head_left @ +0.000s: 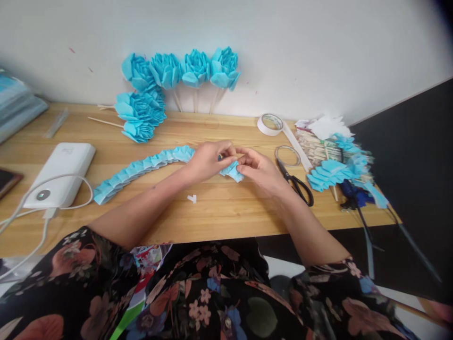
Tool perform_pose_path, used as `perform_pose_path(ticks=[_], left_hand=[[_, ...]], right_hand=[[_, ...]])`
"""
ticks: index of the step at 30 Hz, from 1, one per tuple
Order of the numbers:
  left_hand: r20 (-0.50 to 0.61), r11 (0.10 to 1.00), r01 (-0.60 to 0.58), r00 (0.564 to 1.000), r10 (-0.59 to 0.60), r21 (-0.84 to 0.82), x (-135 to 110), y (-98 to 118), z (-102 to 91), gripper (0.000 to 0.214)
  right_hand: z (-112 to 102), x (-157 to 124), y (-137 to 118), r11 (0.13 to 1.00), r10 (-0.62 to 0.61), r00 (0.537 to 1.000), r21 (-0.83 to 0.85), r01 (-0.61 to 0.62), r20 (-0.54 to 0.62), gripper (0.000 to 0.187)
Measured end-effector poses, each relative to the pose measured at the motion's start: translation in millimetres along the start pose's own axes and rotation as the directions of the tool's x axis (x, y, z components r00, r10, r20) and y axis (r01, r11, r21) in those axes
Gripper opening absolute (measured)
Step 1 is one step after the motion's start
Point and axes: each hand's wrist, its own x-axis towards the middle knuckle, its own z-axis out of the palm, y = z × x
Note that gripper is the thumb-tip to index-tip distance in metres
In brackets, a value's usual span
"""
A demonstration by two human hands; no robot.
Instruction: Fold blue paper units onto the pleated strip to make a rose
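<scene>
A long strip of folded light-blue paper petals [138, 171] lies across the wooden table [219, 215], running from the lower left up to my hands. My left hand [208, 160] pinches the strip's right end, fingers closed on it. My right hand [260, 169] meets it from the right, fingertips closed on the same blue paper end [233, 171]. The two hands touch over the middle of the table.
Finished blue paper flowers on sticks [177, 75] lean on the wall. Tape roll [271, 124], black scissors [295, 182] and a pile of blue petals and sticks [332, 163] lie right. A white power bank [60, 174] with cable sits left. A small white scrap [191, 199] lies near.
</scene>
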Motion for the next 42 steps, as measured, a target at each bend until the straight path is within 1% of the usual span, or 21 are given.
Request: perform_pose_path(ticks=[2, 4, 6, 8, 9, 10, 12, 14, 17, 21, 25, 27, 29, 30, 32, 33, 34, 36, 37, 39, 42], left_hand=[[-0.084, 0.997, -0.004, 0.996, -0.002, -0.071, 2, 0, -2.1, 0.015], [-0.159, 0.997, 0.017, 0.987, -0.03, -0.08, 4, 2, -5.3, 0.017], [-0.166, 0.997, 0.071, 0.983, -0.076, -0.038, 1, 7, -8.4, 0.014], [-0.1, 0.994, 0.109, 0.989, -0.105, 0.03, -8, 15, -9.8, 0.018], [-0.034, 0.993, 0.093, 0.995, -0.091, 0.066, -14, 18, -9.6, 0.019], [0.038, 0.991, 0.058, 0.997, -0.063, 0.117, -21, 21, -8.8, 0.02], [0.139, 0.965, -0.032, 0.99, -0.005, 0.261, -35, 26, -5.8, 0.025], [0.242, 0.907, -0.128, 0.97, 0.03, 0.401, -45, 28, -1.5, 0.024], [0.356, 0.787, -0.22, 0.935, 0.001, 0.576, -47, 29, 5.4, 0.025], [0.415, 0.689, -0.249, 0.906, -0.082, 0.68, -34, 28, 13.4, 0.032], [0.448, 0.623, -0.275, 0.883, -0.137, 0.732, -22, 27, 19.6, 0.031], [0.453, 0.609, -0.284, 0.88, -0.141, 0.741, -19, 26, 22.2, 0.028], [0.452, 0.618, -0.281, 0.882, -0.137, 0.735, -18, 25, 23.9, 0.027], [0.45, 0.628, -0.276, 0.883, -0.133, 0.727, -18, 25, 24.4, 0.028], [0.445, 0.649, -0.265, 0.887, -0.127, 0.713, -18, 24, 24.6, 0.029], [0.442, 0.656, -0.262, 0.888, -0.122, 0.708, -18, 24, 24.5, 0.029], [0.44, 0.66, -0.262, 0.891, -0.115, 0.704, -19, 23, 24.2, 0.028], [0.432, 0.666, -0.266, 0.897, -0.095, 0.697, -20, 22, 23.9, 0.027], [0.429, 0.666, -0.27, 0.899, -0.083, 0.696, -20, 21, 23.9, 0.027], [0.426, 0.658, -0.281, 0.902, -0.068, 0.699, -21, 21, 24.3, 0.028], [0.431, 0.649, -0.296, 0.901, -0.055, 0.701, -23, 20, 25.4, 0.027]], right_hand=[[-4, 4, -1, 0.999, -0.011, 1.0, -0.031, 0.011, 0.008, 0.051], [-7, 8, 0, 0.999, -0.03, 1.0, -0.039, 0.03, -0.007, 0.056], [-11, 12, 3, 0.998, -0.052, 0.999, -0.027, 0.052, -0.007, 0.06], [-13, 15, 9, 0.996, -0.07, 0.998, -0.045, 0.071, 0.005, 0.061], [-14, 16, 12, 0.994, -0.075, 0.997, -0.075, 0.076, 0.006, 0.06], [-15, 16, 14, 0.99, -0.078, 0.997, -0.117, 0.077, 0.003, 0.058], [-15, 14, 17, 0.974, -0.079, 0.997, -0.213, 0.075, -0.01, 0.056], [-16, 12, 18, 0.95, -0.083, 0.996, -0.304, 0.075, -0.012, 0.056], [-19, 10, 17, 0.911, -0.101, 0.995, -0.402, 0.088, -0.011, 0.057], [-21, 10, 18, 0.892, -0.113, 0.994, -0.441, 0.101, -0.001, 0.056], [-22, 10, 19, 0.874, -0.117, 0.993, -0.473, 0.11, 0.015, 0.055], [-25, 9, 17, 0.885, -0.104, 0.994, -0.453, 0.105, 0.028, 0.053], [-30, 6, 15, 0.892, -0.121, 0.993, -0.438, 0.107, -0.004, 0.049], [-33, 5, 13, 0.881, -0.152, 0.987, -0.459, 0.116, -0.042, 0.045], [-38, 2, 12, 0.812, -0.252, 0.963, -0.562, 0.157, -0.096, 0.04], [-40, 0, 11, 0.761, -0.304, 0.949, -0.621, 0.188, -0.085, 0.039], [-40, -1, 12, 0.708, -0.345, 0.938, -0.669, 0.227, -0.047, 0.039], [-38, -2, 13, 0.626, -0.384, 0.921, -0.718, 0.305, 0.057, 0.038], [-37, -2, 14, 0.6, -0.391, 0.916, -0.728, 0.332, 0.095, 0.038], [-33, -2, 16, 0.563, -0.397, 0.908, -0.747, 0.355, 0.133, 0.037], [-30, -1, 20, 0.526, -0.389, 0.911, -0.779, 0.341, 0.137, 0.037]])
